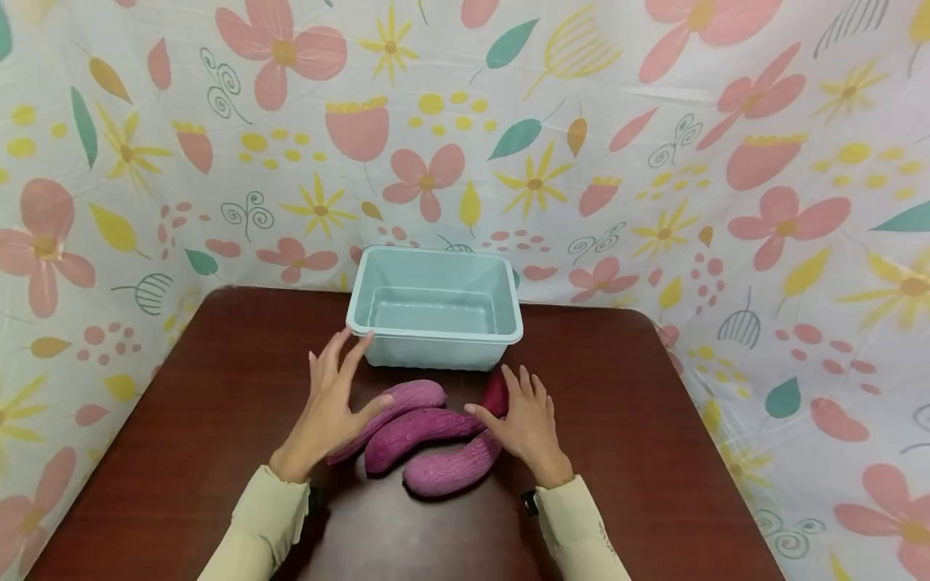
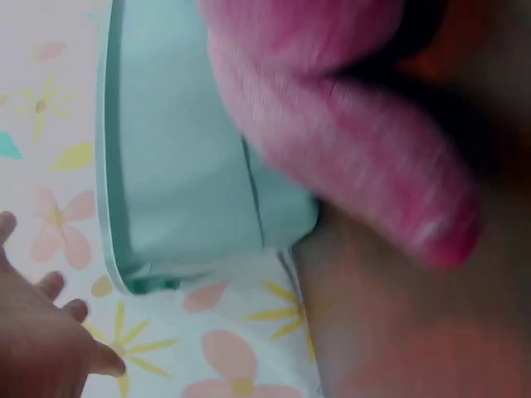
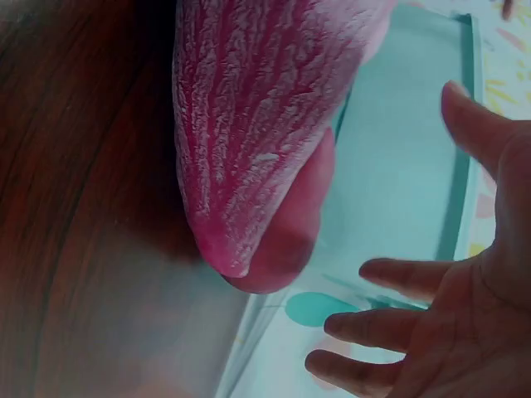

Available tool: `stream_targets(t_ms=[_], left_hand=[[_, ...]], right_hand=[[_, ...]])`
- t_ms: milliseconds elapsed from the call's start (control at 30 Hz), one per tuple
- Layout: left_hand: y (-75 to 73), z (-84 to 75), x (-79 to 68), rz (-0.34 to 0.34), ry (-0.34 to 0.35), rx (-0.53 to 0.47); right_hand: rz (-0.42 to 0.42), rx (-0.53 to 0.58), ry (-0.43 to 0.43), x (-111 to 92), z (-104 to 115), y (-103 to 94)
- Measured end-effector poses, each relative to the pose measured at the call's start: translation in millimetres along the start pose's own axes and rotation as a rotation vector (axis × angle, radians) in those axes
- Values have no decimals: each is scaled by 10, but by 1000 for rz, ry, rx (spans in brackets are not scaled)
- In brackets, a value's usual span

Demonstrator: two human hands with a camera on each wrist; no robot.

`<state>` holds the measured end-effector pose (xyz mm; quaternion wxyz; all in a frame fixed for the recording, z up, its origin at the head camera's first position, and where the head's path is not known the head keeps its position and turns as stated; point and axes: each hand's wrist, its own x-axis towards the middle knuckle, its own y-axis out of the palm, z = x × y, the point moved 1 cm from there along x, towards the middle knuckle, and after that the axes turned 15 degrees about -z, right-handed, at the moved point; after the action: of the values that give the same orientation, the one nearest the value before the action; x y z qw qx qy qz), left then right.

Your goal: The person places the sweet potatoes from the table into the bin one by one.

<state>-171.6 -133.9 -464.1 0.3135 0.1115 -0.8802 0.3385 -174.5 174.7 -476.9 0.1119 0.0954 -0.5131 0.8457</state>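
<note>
Several curved purple vegetables that look like sweet potatoes lie close together on the table. In the head view, a pale one (image 1: 416, 394) is at the back left, a magenta one (image 1: 414, 434) in the middle, a pink one (image 1: 449, 471) in front. A dark red one (image 1: 494, 395) is at the right, partly hidden by my right hand (image 1: 529, 424). That hand has its fingers spread. My left hand (image 1: 327, 415) is at the left of the group, fingers extended and thumb over the pale one; contact cannot be told. Both wrist views show spread fingers holding nothing.
A light blue-green plastic tub (image 1: 436, 353) stands just behind the vegetables, near the far edge of the dark brown table (image 1: 617, 403). A white cloth (image 1: 450, 121) with flowers and leaves hangs behind the table and at both sides.
</note>
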Motion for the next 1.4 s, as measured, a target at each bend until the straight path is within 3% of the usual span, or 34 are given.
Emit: stream_targets(t_ms=[133, 367, 667, 900, 1167, 1400], left_hand=[[-11, 101, 194, -50, 11, -15], [156, 296, 460, -16, -7, 45], [323, 386, 554, 49, 31, 124], [390, 440, 621, 75, -33, 91], [405, 462, 687, 53, -105, 53], [407, 475, 741, 66, -143, 91]], right_hand=[[25, 27, 20, 46, -21, 20], [67, 44, 20, 110, -91, 42], [113, 56, -1, 185, -111, 109], [146, 75, 14, 190, -123, 180], [110, 104, 14, 209, -103, 254], [51, 148, 23, 226, -83, 273]])
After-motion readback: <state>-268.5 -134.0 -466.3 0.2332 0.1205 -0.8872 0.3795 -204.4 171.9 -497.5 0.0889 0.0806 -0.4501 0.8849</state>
